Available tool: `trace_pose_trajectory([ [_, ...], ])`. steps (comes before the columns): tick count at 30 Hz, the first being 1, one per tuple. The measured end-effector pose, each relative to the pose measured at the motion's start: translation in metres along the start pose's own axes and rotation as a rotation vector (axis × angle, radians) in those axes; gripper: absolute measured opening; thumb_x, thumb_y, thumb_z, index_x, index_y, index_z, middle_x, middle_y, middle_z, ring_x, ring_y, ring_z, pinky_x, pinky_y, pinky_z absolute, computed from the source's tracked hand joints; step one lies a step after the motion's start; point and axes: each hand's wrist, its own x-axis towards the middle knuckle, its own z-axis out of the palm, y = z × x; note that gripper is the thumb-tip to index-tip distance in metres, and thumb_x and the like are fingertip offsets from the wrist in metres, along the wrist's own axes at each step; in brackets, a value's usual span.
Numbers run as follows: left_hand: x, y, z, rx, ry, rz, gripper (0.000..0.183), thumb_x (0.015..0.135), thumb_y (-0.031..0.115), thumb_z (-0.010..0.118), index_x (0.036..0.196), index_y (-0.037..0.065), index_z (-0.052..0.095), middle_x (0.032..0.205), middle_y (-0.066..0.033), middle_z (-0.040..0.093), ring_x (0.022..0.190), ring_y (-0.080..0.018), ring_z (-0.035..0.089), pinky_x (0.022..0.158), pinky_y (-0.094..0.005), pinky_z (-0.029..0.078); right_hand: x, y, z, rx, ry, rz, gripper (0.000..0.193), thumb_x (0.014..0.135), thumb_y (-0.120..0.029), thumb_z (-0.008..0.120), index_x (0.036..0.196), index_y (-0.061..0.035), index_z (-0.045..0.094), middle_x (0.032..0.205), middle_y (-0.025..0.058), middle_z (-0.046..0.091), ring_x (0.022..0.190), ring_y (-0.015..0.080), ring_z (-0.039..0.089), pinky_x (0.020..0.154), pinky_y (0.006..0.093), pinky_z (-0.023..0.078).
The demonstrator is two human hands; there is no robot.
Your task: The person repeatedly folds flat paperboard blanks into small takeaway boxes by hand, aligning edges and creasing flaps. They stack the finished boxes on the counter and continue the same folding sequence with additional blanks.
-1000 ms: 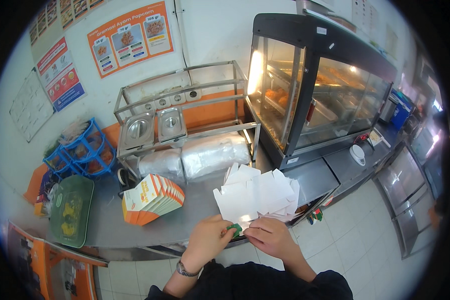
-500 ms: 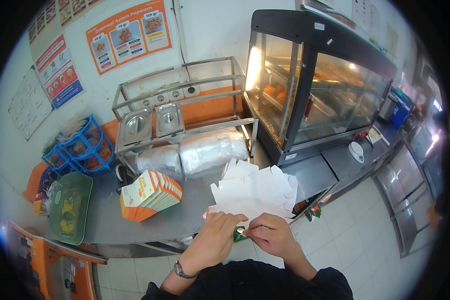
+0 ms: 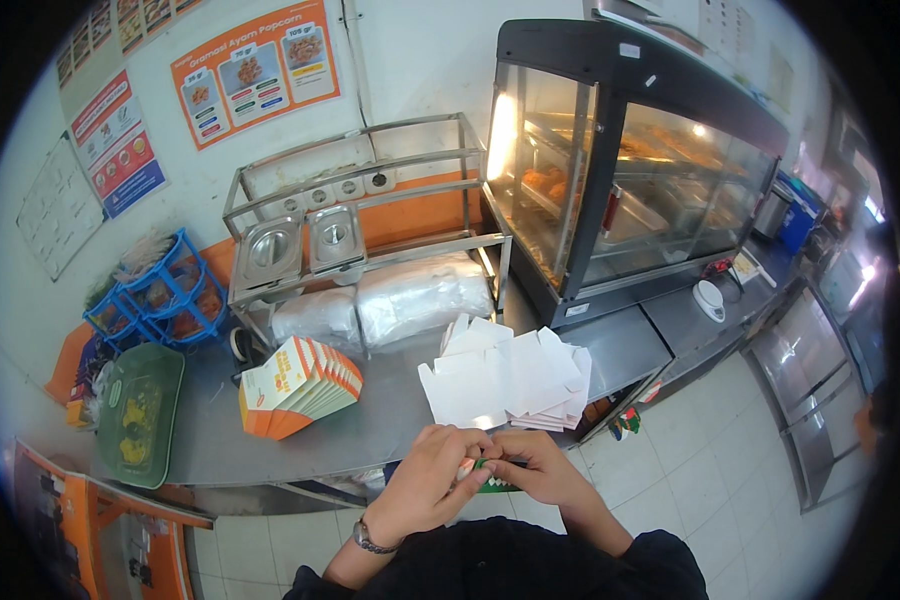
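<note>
Close in front of my body, my left hand (image 3: 425,480) and my right hand (image 3: 545,468) meet with bent fingers. Between their fingertips they pinch a small green piece with white and orange parts (image 3: 495,483); the fingers cover most of it, so its kind is unclear. Just beyond the hands, a loose pile of flat white cardboard box blanks (image 3: 470,385) lies on the steel counter. Left of that pile rests a fanned stack of printed orange-and-white cardboard boxes (image 3: 295,388), nested in one another.
A lit glass display warmer (image 3: 660,190) with fried food stands at the right. Behind the blanks are a steel rack with lidded pans (image 3: 335,235) and plastic-wrapped bundles (image 3: 420,295). A green tray (image 3: 145,415) and blue basket rack (image 3: 185,285) sit left; a white scale (image 3: 709,300) sits right.
My hands have drawn closer together, the right fingers now curling over the small green piece. More of the white blanks' near edge shows. The view has shifted slightly.
</note>
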Motion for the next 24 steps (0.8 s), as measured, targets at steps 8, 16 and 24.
trace_pose_trajectory([
  [8, -0.019, -0.036, -0.01, -0.273, 0.113, -0.449, 0.023, 0.084, 0.004, 0.063, 0.103, 0.003, 0.05, 0.099, -0.0087, 0.063, 0.071, -0.0198, 0.058, 0.067, -0.0293, 0.045, -0.006, -0.018, 0.006, -0.501, 0.155, -0.037, 0.022, 0.088, -0.021, 0.065, 0.101, -0.003, 0.065, 0.083, 0.0108, 0.062, 0.072, 0.0259, 0.06, 0.066, 0.0349, 0.046],
  [16, -0.031, -0.075, -0.035, -0.058, 0.754, -0.456, 0.024, 0.088, 0.008, 0.061, 0.11, 0.001, 0.057, 0.113, -0.0141, 0.06, 0.105, -0.0247, 0.058, 0.093, -0.0347, 0.042, -0.008, -0.005, -0.025, -0.546, -0.095, 0.265, 0.025, 0.084, -0.023, 0.067, 0.096, -0.0017, 0.062, 0.082, 0.0163, 0.062, 0.075, 0.0327, 0.061, 0.068, 0.0382, 0.047],
  [24, -0.021, -0.038, 0.005, 0.31, -0.081, -0.193, 0.032, 0.089, 0.019, 0.061, 0.12, 0.013, 0.062, 0.114, -0.0105, 0.062, 0.114, -0.0271, 0.056, 0.11, -0.0574, 0.021, 0.0, 0.009, -0.016, -0.418, -0.131, 0.063, 0.012, 0.085, -0.012, 0.063, 0.086, -0.0004, 0.062, 0.082, 0.0154, 0.061, 0.075, 0.0324, 0.06, 0.069, 0.0366, 0.048],
])
